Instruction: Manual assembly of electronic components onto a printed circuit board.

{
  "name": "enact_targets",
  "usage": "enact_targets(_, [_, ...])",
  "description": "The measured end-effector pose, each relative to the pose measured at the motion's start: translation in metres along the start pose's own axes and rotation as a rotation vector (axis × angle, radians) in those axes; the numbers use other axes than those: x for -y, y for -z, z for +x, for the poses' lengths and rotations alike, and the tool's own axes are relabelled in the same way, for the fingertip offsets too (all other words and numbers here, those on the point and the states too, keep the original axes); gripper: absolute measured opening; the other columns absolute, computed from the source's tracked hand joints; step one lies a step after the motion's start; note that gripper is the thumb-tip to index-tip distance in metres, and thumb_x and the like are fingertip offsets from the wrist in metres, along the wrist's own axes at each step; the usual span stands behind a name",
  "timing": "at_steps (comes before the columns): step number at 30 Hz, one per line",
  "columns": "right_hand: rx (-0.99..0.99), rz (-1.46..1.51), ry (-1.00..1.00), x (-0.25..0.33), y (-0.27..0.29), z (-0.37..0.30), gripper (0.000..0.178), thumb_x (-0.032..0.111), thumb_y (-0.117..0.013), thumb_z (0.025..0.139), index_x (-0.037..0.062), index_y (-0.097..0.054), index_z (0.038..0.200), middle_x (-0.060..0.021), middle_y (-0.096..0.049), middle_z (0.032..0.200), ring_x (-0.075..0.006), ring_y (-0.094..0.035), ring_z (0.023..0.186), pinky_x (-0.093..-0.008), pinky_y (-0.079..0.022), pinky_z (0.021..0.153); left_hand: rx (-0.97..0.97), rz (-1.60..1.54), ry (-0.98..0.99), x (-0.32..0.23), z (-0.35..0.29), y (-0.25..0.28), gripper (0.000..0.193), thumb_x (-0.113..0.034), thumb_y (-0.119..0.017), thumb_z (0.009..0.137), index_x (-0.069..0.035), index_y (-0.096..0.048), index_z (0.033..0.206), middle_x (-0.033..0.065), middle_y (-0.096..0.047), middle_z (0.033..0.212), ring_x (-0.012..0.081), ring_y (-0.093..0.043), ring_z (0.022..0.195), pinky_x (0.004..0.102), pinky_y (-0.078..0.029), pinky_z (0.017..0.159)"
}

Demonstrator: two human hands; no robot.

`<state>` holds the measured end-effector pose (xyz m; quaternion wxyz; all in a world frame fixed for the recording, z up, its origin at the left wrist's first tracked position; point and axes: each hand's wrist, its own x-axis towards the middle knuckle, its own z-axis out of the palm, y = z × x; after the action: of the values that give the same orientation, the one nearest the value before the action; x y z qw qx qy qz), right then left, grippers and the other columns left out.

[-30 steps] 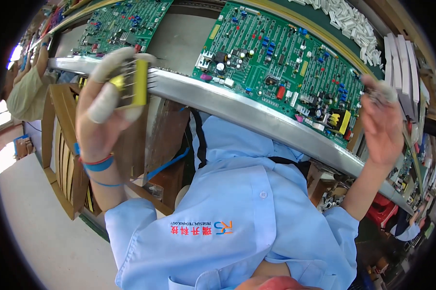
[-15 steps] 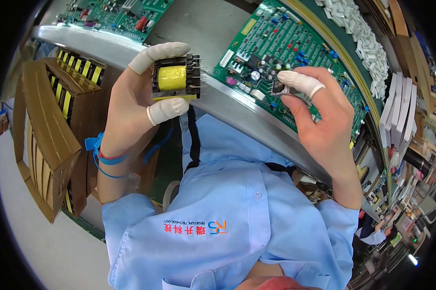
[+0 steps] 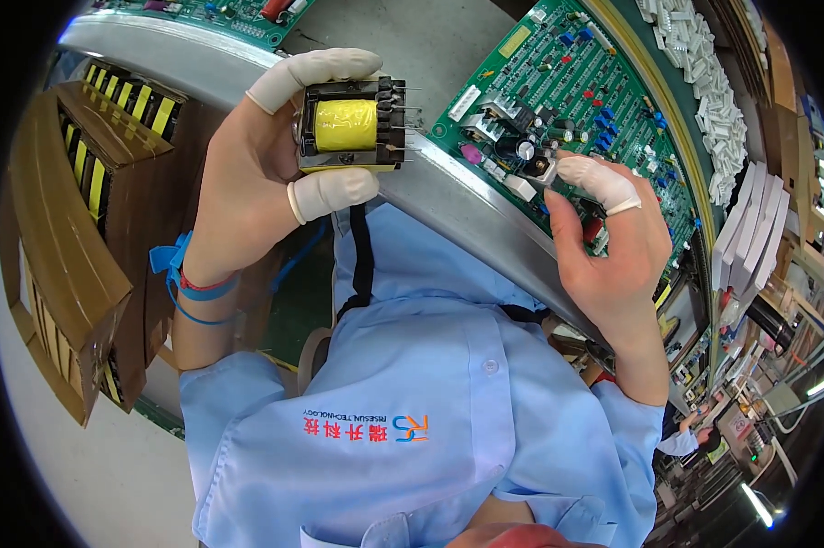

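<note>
My left hand (image 3: pixel 238 187), with white finger cots on thumb and forefinger, grips a transformer (image 3: pixel 345 125) wrapped in yellow tape. Its black bobbin lies between thumb and forefinger, and its metal pins point right, toward the board. My right hand (image 3: pixel 617 242) pinches a small black-and-silver component (image 3: pixel 544 172) at the near edge of a populated green circuit board (image 3: pixel 498 68). A round capacitor sits right beside that component. A white cot covers the right forefinger, while the thumb is bare. Whether the component's legs are in the board is hidden.
Cardboard boxes (image 3: pixel 60 215) with rows of yellow-taped transformers stand at left. Another circuit board (image 3: pixel 220 27) lies at the far left. The metal bench edge (image 3: pixel 485 205) runs beneath my hands. White connectors (image 3: pixel 695 100) are heaped at far right, near stacked white trays (image 3: pixel 750 224).
The whole view has shifted a little. My right hand has brought the small component closer to the round capacitor on the board. The left hand keeps hold of the transformer.
</note>
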<state>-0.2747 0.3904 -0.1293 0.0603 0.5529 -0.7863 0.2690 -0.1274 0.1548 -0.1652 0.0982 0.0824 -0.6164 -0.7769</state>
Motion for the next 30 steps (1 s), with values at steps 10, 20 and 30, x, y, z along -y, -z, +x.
enact_targets(10, [0.088, -0.032, -0.005, -0.001, 0.006, 0.004, 0.033, -0.003, -0.071, 0.065, -0.0008, -0.063, 0.096, -0.0143, -0.063, 0.086, -0.0282, -0.059, 0.07, -0.0355, -0.047, 0.061, -0.038, 0.034, 0.024, -0.004, -0.002, -0.006, 0.069, 0.001, -0.076, 0.073, 0.005, -0.042, 0.132, 0.0135, -0.051, 0.128, 0.0194, -0.054, 0.113, 0.0325, -0.045, 0.098])
enact_targets(20, [0.122, -0.104, 0.187, -0.01, 0.011, 0.003, 0.026, 0.009, -0.064, 0.073, -0.0017, -0.064, 0.097, -0.0132, -0.063, 0.086, -0.0256, -0.061, 0.072, -0.0353, -0.047, 0.065, -0.039, 0.117, -0.023, -0.009, 0.003, -0.014, 0.072, -0.004, -0.077, 0.074, 0.006, -0.04, 0.135, 0.0156, -0.05, 0.127, 0.0206, -0.053, 0.113, 0.0335, -0.045, 0.097])
enact_targets(30, [-0.187, 0.174, -0.305, -0.037, 0.098, -0.023, 0.04, 0.006, -0.066, 0.084, -0.0008, -0.056, 0.123, -0.0124, -0.064, 0.117, -0.0136, -0.063, 0.094, -0.0292, -0.047, 0.087, 0.164, 0.327, -0.189, -0.033, 0.04, -0.061, 0.083, -0.025, -0.079, 0.074, 0.005, -0.036, 0.138, 0.0173, -0.053, 0.126, 0.0242, -0.052, 0.116, 0.0366, -0.039, 0.102])
